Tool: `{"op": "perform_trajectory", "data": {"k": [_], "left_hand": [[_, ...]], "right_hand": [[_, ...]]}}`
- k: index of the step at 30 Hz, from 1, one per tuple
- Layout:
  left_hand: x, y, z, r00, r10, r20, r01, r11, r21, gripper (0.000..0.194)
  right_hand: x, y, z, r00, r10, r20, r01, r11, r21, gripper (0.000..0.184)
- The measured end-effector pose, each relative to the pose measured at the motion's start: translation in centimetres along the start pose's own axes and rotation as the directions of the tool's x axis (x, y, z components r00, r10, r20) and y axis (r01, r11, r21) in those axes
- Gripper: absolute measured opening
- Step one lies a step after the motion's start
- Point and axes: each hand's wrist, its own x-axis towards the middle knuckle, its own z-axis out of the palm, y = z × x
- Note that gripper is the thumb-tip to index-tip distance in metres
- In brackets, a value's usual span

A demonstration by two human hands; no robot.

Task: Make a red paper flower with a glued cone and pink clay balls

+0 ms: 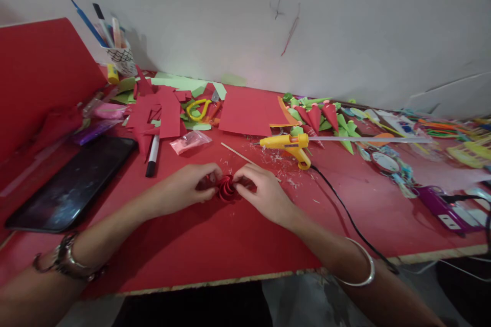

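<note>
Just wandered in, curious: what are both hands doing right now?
Left hand: partly closed, holding the left side of the red paper coil.
Right hand: closed, pinching the coil's right side.

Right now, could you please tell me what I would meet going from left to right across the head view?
Black rectangular glossy device, black-capped white cylindrical marker, bare left hand, curled red paper piece, bare right hand, pale-tasselled round ornament, purple plastic socket box.

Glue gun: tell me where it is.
In the head view, the glue gun sits right of centre on the red table, beyond the right hand.
</note>
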Motion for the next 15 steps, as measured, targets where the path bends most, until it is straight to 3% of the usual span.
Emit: {"op": "perform_trajectory", "data": {"k": [8,13,15], "left_hand": [[0.1,0.0,0.0,1.0,-0.004,-0.005,0.004,1.0,0.019,0.012],[-0.1,0.2,-0.7,1.0,-0.009,0.016,0.009,1.0,0.028,0.015],[-0.3,0.1,-1.0,1.0,0.006,-0.006,-0.006,0.999,0.035,0.015]], "right_hand": [[0.0,0.2,0.2,1.0,0.004,0.003,-0.004,1.0,0.017,0.009],[-0.4,-0.1,0.1,1.0,0.013,-0.017,-0.012,0.997,0.075,0.028],[-0.6,-0.4,-0.1,1.0,0.018,-0.024,-0.016,0.995,0.099,0.027]]}}
